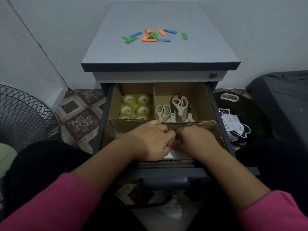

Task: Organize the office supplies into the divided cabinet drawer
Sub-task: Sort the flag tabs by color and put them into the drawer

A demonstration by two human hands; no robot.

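A small grey-topped cabinet [160, 47] with a dark blue edge stands against pale walls on a floor of red and white patterned tiles [80, 117]. On its top lies a loose scatter of flat orange, green and blue plastic strips [152, 36], some overlapping in the middle, a single green one apart to the right. A black wire fan guard [21, 114] sits at the left, and a dark round object with white cards and packets [233, 124] on it lies at the right.

The top drawer is pulled out and lined with a brown corrugated cardboard divider [154, 100]. Its rear left compartment holds clear yellowish rolls of tape [135, 106], packed in rows. The rear right compartment holds cream-handled scissors [173, 109] lying together, one red-handled pair behind them; bare cardboard shows to their right. The front compartment runs the drawer's width.

Both hands reach into that front compartment, near its middle. The left hand [150, 140] has its fingers curled inward, and the right hand [195, 139] meets it fingertip to fingertip; between them show a small pink piece and something white [175, 153], but whether either hand grips these I cannot tell. The front compartment's left part is bare cardboard. The drawer's dark front handle [165, 180] sits just below the wrists, between pink sleeves.
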